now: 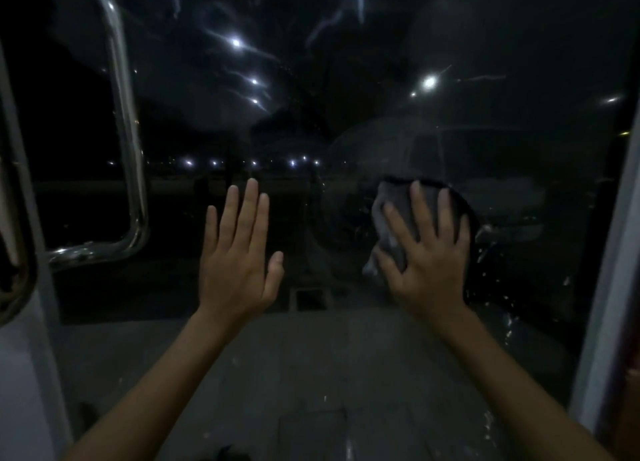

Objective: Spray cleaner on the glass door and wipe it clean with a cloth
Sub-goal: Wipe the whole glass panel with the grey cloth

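The grey cloth [391, 211] is pressed against the glass door [311, 114] under the right grip [429, 252], its fingers spread straight rather than curled. The left grip [235, 263] is held open and flat at the pane, well to its left. Even palm pressure is advised, with overlapping passes carried right of and below the right grip, where spray droplets [498, 287] are not yet wiped.

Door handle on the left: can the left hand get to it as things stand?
Probably yes. The left hand is open and empty, and the door handle stands just to its left with nothing between them. The right hand, pressing the cloth to the glass, is clear.
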A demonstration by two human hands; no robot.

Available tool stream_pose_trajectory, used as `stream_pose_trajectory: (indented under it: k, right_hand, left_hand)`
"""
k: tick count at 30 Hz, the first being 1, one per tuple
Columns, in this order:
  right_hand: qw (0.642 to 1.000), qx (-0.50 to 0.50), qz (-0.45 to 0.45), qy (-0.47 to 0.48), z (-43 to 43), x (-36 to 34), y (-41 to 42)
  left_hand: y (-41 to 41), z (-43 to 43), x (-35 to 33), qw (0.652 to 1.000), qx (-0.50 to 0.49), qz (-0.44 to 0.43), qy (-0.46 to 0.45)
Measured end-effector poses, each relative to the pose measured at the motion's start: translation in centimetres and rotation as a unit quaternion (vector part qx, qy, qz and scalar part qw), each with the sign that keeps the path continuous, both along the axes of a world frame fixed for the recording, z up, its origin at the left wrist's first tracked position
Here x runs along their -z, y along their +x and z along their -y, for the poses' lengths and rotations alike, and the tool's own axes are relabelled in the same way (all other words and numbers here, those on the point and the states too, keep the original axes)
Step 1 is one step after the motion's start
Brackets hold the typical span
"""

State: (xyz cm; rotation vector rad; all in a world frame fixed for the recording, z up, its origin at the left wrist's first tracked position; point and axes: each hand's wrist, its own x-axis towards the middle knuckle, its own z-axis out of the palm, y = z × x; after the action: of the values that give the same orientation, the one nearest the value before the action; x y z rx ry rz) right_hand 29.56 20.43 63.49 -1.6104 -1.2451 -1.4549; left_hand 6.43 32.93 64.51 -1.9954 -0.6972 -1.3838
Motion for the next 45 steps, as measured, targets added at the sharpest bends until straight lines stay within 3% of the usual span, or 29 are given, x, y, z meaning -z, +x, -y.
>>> stream_pose_trajectory:
  k: [4, 6, 12, 16, 24, 27, 30, 34, 37, 41, 45]
  right_hand:
    - [0.987, -0.008, -0.140, 0.082, -1.1, -6.8, -2.0]
    - [0.983, -0.005, -0.158, 0.093, -2.0, -7.2, -3.7]
    - [0.999, -0.014, -0.033, -0.001, -1.7, 3.9, -3.7]
    - [0.996, 0.021, -0.085, 0.004, 0.9, 7.6, 1.2]
    - [0.954, 0.010, -0.274, 0.124, 2.1, -5.1, 3.3]
    - [0.972, 0.006, -0.212, 0.104, 0.9, -4.1, 1.5]
    - [0.990, 0.003, -0.128, 0.052, 1.0, 2.0, 1.7]
    - [0.991, 0.013, -0.129, 0.044, 3.0, 6.9, 5.6]
    - [0.978, 0.014, -0.193, 0.079, 4.6, 4.8, 8.5]
    - [0.949, 0.019, -0.286, 0.130, 4.6, -3.1, 8.1]
    - [0.966, 0.023, -0.232, 0.112, 2.5, -4.0, 4.4]
  left_hand:
    - [0.5, 0.3, 0.1, 1.000, -0.010, 0.015, 0.001]
    - [0.9, 0.5, 0.1, 1.000, -0.003, 0.026, -0.001]
    - [3.5, 2.1, -0.6, 0.999, 0.007, 0.034, -0.011]
    - [6.0, 3.7, -1.0, 1.000, 0.015, -0.020, 0.006]
    - [9.4, 4.9, -0.7, 0.997, -0.003, -0.066, 0.042]
    - [9.8, 5.0, -0.7, 0.996, -0.002, -0.072, 0.050]
    - [10.1, 5.2, -0.6, 0.995, 0.001, -0.084, 0.052]
    - [10.1, 5.2, -0.4, 0.994, 0.003, -0.092, 0.058]
    - [10.1, 5.2, -0.3, 0.993, 0.002, -0.098, 0.062]
    - [10.6, 5.4, -0.3, 0.994, -0.004, -0.090, 0.061]
    - [11.3, 5.9, -0.2, 0.994, -0.002, -0.088, 0.059]
